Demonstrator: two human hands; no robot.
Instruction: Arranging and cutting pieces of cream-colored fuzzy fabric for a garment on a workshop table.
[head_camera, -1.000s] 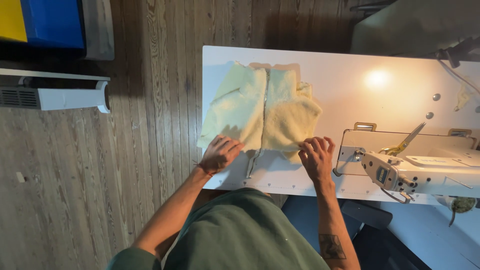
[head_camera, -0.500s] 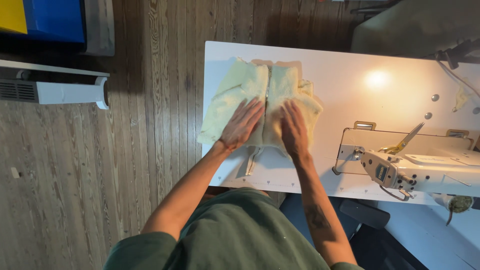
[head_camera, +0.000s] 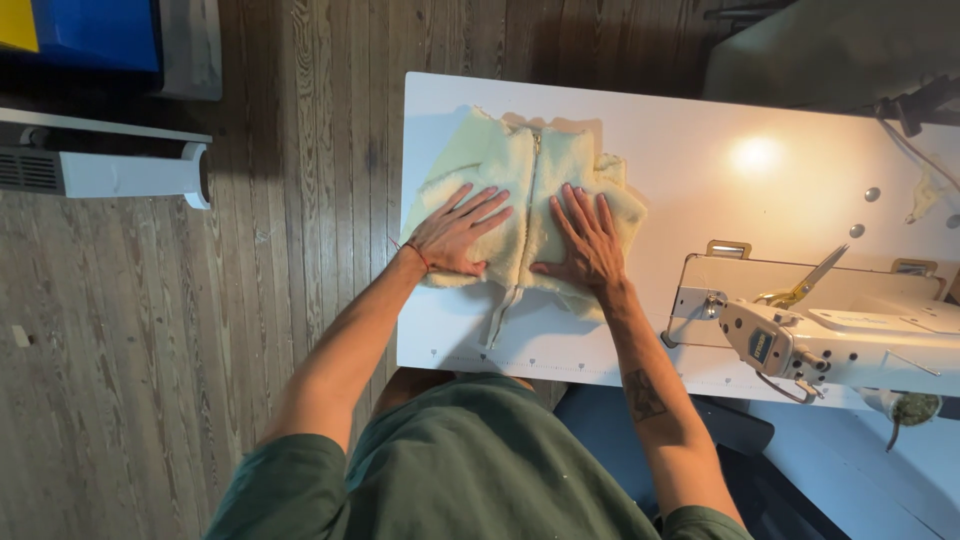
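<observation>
My left hand (head_camera: 455, 235) & right hand (head_camera: 585, 240) lie flat, fingers spread, pressing the cream fleece piece (head_camera: 520, 195) on the white table (head_camera: 700, 150); zipper (head_camera: 528, 215) runs lengthwise btwn them, away from me; both equally near.

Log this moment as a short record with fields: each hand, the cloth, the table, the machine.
left hand: flat on the cloth, fingers spread
right hand: flat on the cloth, right of the zipper
cloth: pale yellow fleece, zipper down its middle
table: white, lit by a lamp spot
sewing machine: right of the hands, apart from the cloth
</observation>
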